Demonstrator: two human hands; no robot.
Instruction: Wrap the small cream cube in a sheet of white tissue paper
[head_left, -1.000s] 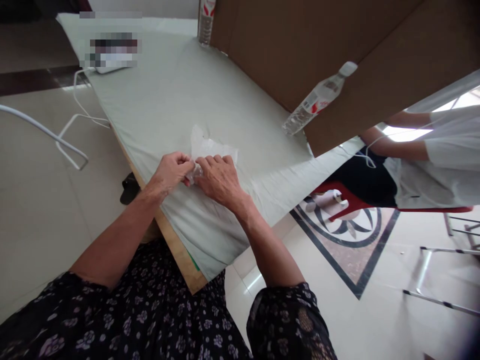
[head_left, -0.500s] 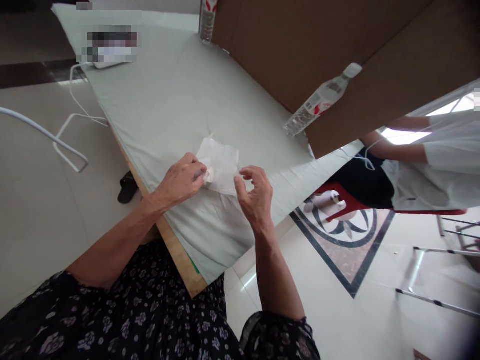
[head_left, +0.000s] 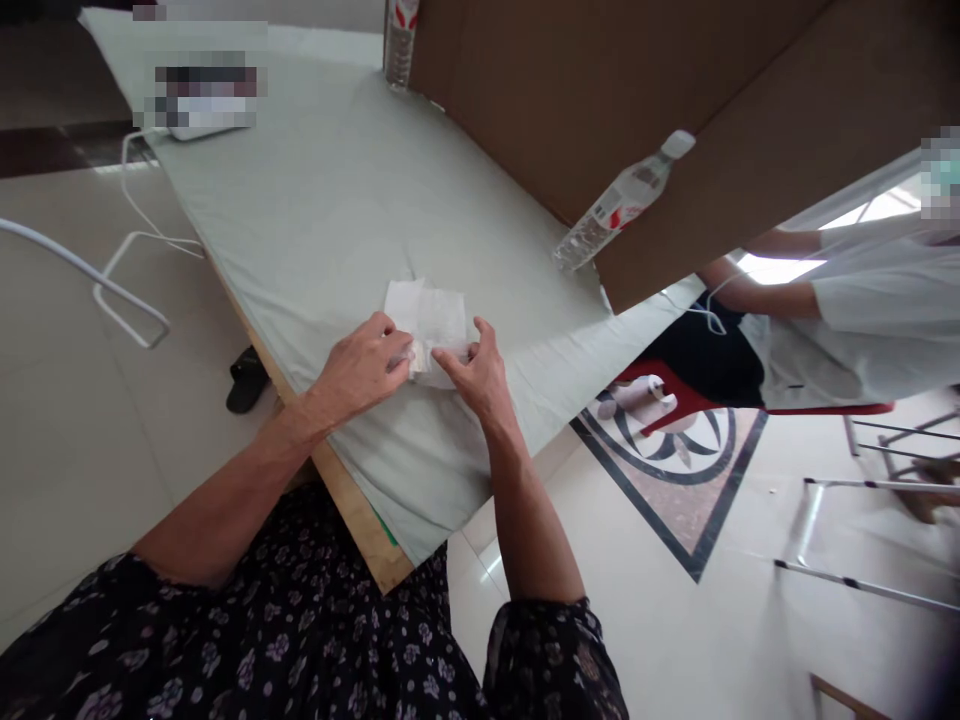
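A thin white sheet [head_left: 442,312], paper or film, lies on the pale green cloth near the table's front corner. Over its left part, my left hand [head_left: 369,362] has its fingers closed on a small whitish crumpled piece [head_left: 418,357]. My right hand [head_left: 474,368] is at the sheet's right side, thumb and fingers closed on its near right edge, which is folded inward toward the small piece. Both hands are close together, with the small piece between them.
A clear bottle [head_left: 622,203] leans against a brown cardboard panel [head_left: 540,110]; another bottle [head_left: 400,45] stands farther back. A white device [head_left: 210,118] is at the far left. A person's arms [head_left: 780,285] show beyond the panel.
My right hand has moved left onto the sheet and closed on its edge, which is now folded inward. My left hand stays on the small piece. The whole view has shifted slightly.
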